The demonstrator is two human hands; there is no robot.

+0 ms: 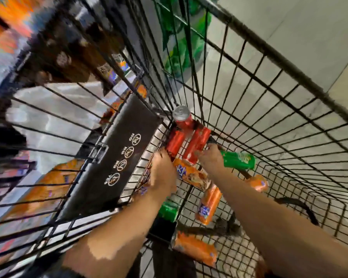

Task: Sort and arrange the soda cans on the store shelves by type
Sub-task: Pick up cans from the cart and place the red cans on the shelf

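Down in the cart [249, 101] you're grabbing red cans [197, 144], left hand [163, 173] and right hand [210, 160] each closing on one; lift, then shelve them.

Two bare forearms, sleeveless to the frame edge; left hand [162, 173] and right hand [210, 159] ungloved, no rings discernible through motion blur.
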